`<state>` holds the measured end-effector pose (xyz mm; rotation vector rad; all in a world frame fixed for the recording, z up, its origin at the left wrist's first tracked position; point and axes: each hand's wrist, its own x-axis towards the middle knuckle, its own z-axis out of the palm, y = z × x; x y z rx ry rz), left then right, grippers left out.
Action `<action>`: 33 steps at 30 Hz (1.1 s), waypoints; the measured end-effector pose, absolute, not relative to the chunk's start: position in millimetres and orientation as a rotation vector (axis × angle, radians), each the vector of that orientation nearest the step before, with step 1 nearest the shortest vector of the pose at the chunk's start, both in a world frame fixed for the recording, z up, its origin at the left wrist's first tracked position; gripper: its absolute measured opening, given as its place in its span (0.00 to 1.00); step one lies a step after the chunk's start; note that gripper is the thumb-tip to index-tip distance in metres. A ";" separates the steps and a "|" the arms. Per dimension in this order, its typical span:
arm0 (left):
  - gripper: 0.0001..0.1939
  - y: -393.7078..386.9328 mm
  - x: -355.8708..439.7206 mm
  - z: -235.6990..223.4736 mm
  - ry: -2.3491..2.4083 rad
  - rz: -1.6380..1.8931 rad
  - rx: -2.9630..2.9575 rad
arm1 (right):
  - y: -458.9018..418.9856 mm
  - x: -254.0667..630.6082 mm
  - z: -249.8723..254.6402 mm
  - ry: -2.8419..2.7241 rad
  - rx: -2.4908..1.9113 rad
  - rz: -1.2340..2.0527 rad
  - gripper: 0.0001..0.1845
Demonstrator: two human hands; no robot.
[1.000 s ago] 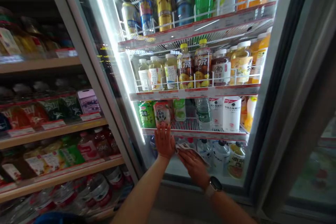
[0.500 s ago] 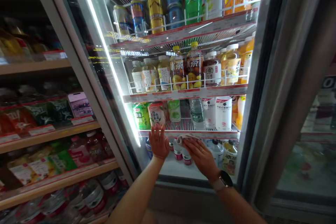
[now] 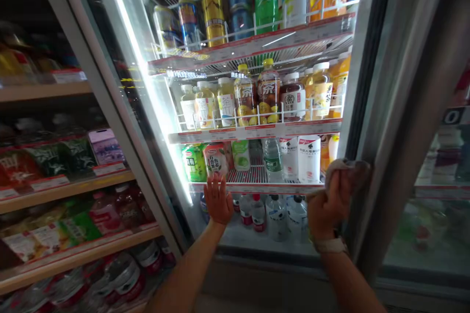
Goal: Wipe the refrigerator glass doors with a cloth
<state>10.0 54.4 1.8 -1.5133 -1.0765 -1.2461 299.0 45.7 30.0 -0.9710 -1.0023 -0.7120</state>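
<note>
A crumpled pale cloth [image 3: 348, 173] sits bunched at the right edge of the glass cooler door [image 3: 205, 234], pressed against the door's metal frame [image 3: 370, 83] at about the height of the third shelf down. The right hand [image 3: 326, 210] grips it, its fingers curled together and clamped on the cloth, with a pale watch strap [image 3: 329, 245] on the wrist. The left hand [image 3: 218, 200] lies flat on the glass low down near the door's left edge, fingers upright and slightly apart, well away from the other hand.

Just behind the left fingertips, a juice bottle with a pink-and-white label [image 3: 216, 159] stands at the front of a wire shelf [image 3: 257, 176] with a price strip along its edge. A water bottle with a green label [image 3: 272, 161] stands further along that shelf. More bottles [image 3: 276, 217] stand below it, and cans and tea bottles fill the shelves above. Left of the cooler, a wooden shelf [image 3: 73, 182] carries green and red snack packets [image 3: 55, 159].
</note>
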 end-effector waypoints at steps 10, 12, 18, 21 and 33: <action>0.29 54.9 9.8 -1.7 -1.112 -1.250 -1.525 | 27.1 210.9 -47.4 -1.763 -0.695 -0.668 0.29; 0.29 55.8 9.3 -3.3 -1.125 -1.238 -1.517 | 26.2 201.2 -64.9 -1.922 -0.607 -0.646 0.29; 0.30 58.4 5.9 -5.2 -1.106 -1.225 -1.511 | 30.5 194.8 -83.3 -2.117 -0.496 -0.619 0.28; 0.30 57.9 5.8 -4.0 -1.092 -1.233 -1.520 | 31.0 200.4 -74.2 -2.161 -0.465 -0.615 0.28; 0.31 53.1 9.9 1.8 -1.087 -1.213 -1.519 | 32.3 262.8 18.8 -1.595 -0.774 -0.770 0.32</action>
